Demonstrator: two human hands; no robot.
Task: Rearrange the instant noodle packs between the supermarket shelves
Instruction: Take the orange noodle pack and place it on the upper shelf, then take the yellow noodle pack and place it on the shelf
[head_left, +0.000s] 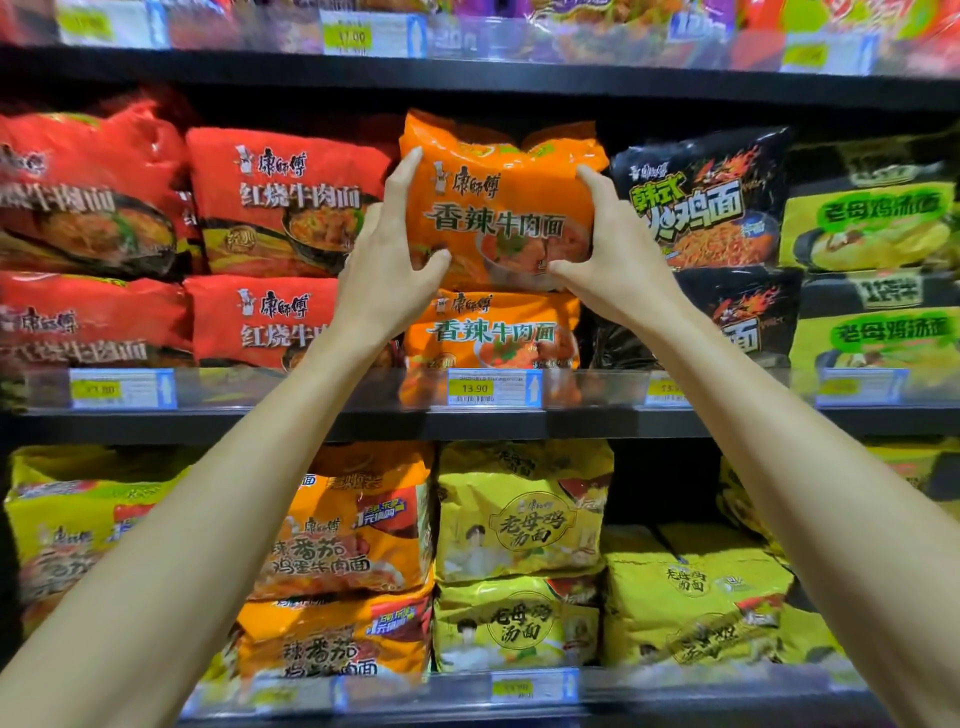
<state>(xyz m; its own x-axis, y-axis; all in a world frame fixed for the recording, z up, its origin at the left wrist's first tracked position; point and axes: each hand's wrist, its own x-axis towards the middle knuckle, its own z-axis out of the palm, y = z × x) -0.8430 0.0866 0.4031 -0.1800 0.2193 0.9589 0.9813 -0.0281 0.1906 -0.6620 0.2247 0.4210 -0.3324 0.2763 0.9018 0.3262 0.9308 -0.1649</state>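
On the middle shelf (311, 421), both hands grasp one orange pack (498, 208): left hand (387, 275) on its left edge, right hand (615, 265) on its right, thumbs pressed into the front. Pack sits atop a second orange pack (493, 332), between red packs (291, 202) and black packs (701, 202). Judged step: lifting or seating the top pack; which, cannot tell. Next move calls for a level two-handed carry, clear of the shelf above and the price tag (491, 387)

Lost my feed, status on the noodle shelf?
Left hand and right hand gripping top orange pack by its sides. It sits on second orange pack. Nothing blocking.
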